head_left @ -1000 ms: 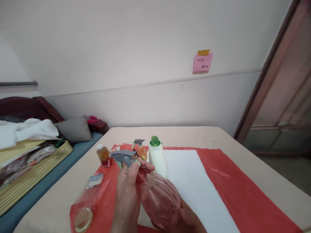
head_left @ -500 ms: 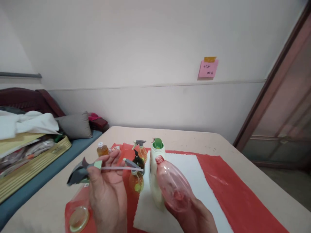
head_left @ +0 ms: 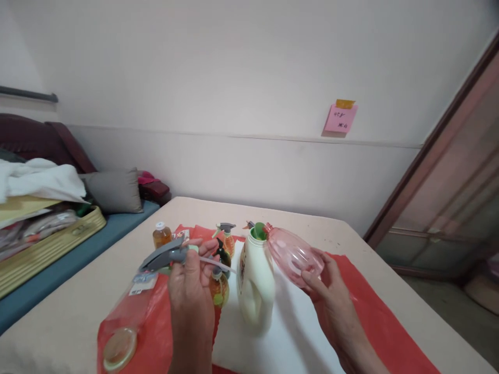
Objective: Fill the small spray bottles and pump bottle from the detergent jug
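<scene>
My left hand (head_left: pixel 192 291) is closed on a grey trigger spray head (head_left: pixel 161 255) with its thin tube pointing right. My right hand (head_left: pixel 326 283) grips a clear pink bottle (head_left: pixel 293 253), tilted so its open neck rests over the green-rimmed mouth of a tall cream jug (head_left: pixel 254 283). The jug stands upright on a white sheet (head_left: pixel 288 332) between my hands. A small amber spray bottle (head_left: pixel 219 289) and a dark one (head_left: pixel 223 255) stand just behind my left hand.
A red plastic sheet (head_left: pixel 374 322) covers the beige table (head_left: pixel 78 322). A clear bottle (head_left: pixel 125 327) lies on its side at the front left. A small amber bottle (head_left: pixel 160 235) and another spray bottle (head_left: pixel 226 236) stand further back. A bed with a pillow (head_left: pixel 113 191) is at the left.
The spray head came off the pink bottle in my left hand and moved left. My right hand lifted the pink bottle and tipped its neck over the cream jug's mouth.
</scene>
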The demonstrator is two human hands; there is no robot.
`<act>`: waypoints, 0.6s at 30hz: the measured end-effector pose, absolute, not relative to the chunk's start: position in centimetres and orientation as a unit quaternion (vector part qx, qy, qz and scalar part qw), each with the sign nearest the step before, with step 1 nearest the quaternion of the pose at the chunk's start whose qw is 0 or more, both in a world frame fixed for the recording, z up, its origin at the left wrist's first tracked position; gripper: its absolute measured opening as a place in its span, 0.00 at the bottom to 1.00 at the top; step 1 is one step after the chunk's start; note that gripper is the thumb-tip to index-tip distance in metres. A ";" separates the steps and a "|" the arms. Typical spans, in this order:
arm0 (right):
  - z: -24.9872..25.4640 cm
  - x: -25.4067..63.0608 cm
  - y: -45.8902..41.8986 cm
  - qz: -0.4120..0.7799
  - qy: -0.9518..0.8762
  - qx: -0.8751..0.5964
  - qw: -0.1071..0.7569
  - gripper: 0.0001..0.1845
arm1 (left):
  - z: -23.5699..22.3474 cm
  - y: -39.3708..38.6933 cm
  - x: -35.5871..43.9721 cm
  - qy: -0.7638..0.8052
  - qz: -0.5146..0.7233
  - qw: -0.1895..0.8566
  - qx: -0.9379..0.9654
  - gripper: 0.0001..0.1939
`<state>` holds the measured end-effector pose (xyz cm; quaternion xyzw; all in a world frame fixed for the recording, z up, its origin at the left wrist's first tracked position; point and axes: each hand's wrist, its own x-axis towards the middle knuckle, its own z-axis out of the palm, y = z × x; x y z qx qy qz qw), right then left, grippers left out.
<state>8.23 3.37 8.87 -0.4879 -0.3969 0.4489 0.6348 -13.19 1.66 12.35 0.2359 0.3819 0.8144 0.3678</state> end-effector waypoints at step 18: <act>16.4 6.3 3.2 -0.044 -0.745 -0.608 0.272 0.32 | 12.7 1.5 -14.2 0.352 0.826 0.390 0.205 0.19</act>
